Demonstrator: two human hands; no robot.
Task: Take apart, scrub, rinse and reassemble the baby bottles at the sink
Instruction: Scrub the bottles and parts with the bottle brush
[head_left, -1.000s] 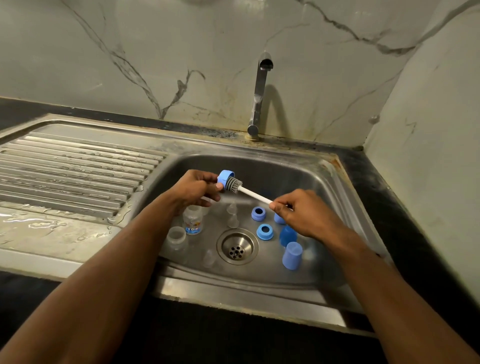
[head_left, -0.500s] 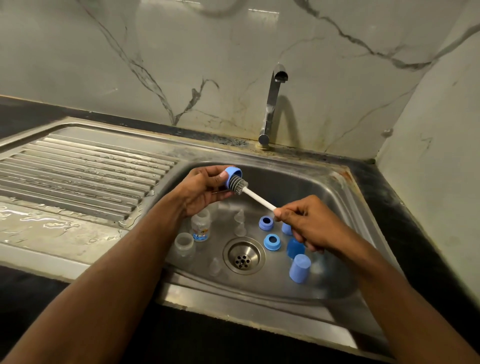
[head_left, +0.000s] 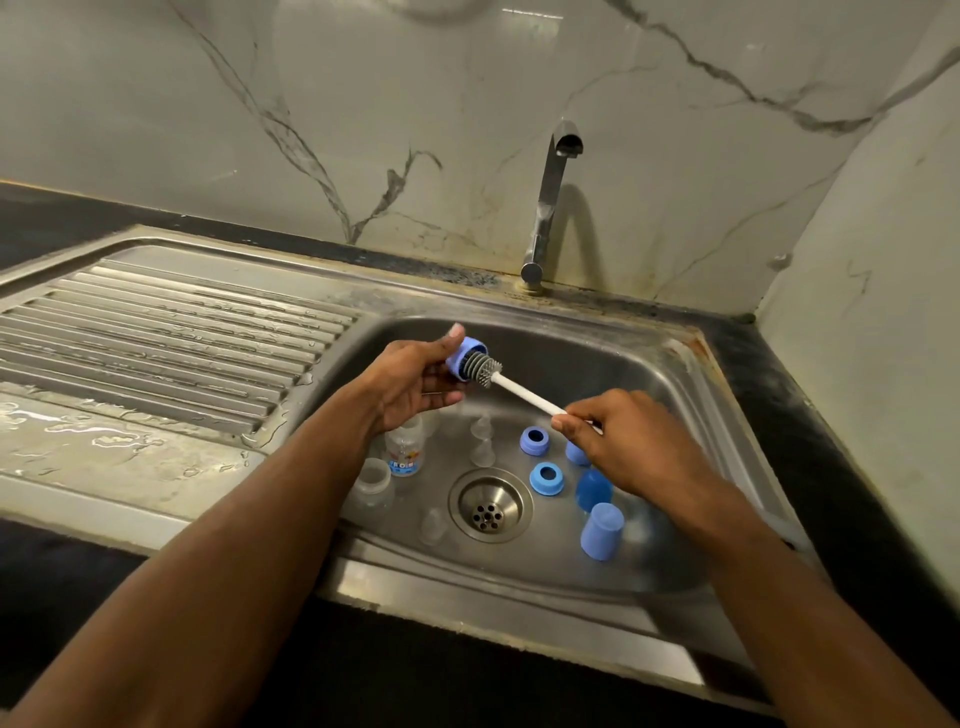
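Presently: left hand (head_left: 415, 376) gripping blue ring (head_left: 464, 358), mouth turned rightward to admit brush (head_left: 485, 370); right hand (head_left: 623, 441) pinching white handle end for twisting reach. Below, over sink (head_left: 675, 384): bottles (head_left: 404, 448), teats, caps (head_left: 601, 530) awaiting scrubbing.

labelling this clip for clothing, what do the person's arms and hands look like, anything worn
Both forearms are bare to the frame's edge: no sleeves show. The left hand and right hand wear no gloves, and no rings, watch or bands are visible.
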